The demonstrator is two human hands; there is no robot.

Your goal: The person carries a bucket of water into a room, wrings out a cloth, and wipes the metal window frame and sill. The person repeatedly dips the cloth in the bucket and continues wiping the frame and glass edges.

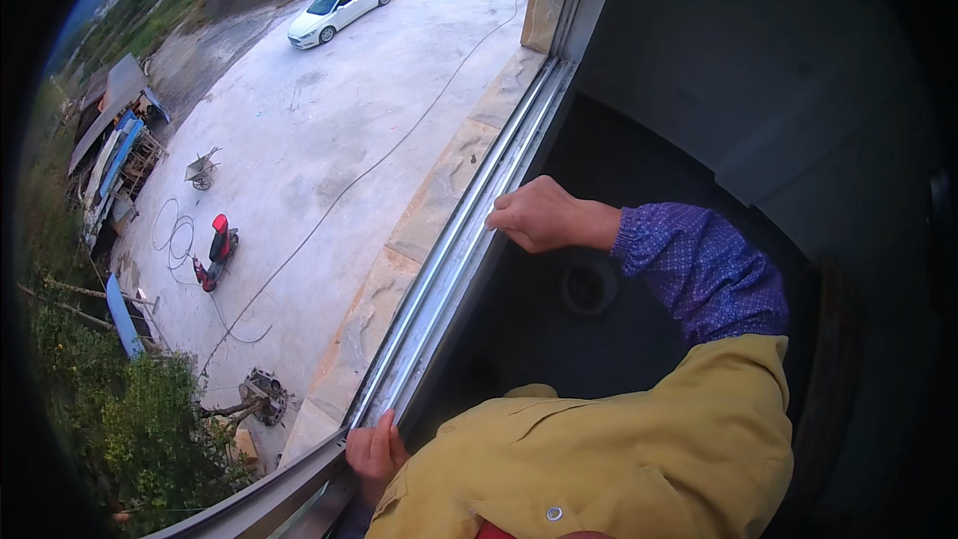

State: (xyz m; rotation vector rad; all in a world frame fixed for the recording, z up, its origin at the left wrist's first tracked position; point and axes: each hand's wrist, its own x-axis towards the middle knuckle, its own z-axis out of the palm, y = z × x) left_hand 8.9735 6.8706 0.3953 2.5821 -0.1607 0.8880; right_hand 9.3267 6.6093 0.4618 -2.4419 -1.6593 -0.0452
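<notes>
A metal sliding-window track [441, 277] runs diagonally across the view, its parallel rails bare along the sill. My right hand [535, 215], below a purple patterned sleeve, has its fingers curled at the track's inner edge; whether something small is pinched in them cannot be told. Lower down, my left hand [376, 451] rests at the near end of the track, beside the window frame [281, 490], thumb and fingers close together. What its palm covers is hidden.
Outside the track lies a rough stone ledge [382, 277], with a concrete yard far below. In the yard are a white car [344, 7], a red scooter [217, 254] and a wheelbarrow [200, 171]. The room's dark floor and wall are at the right.
</notes>
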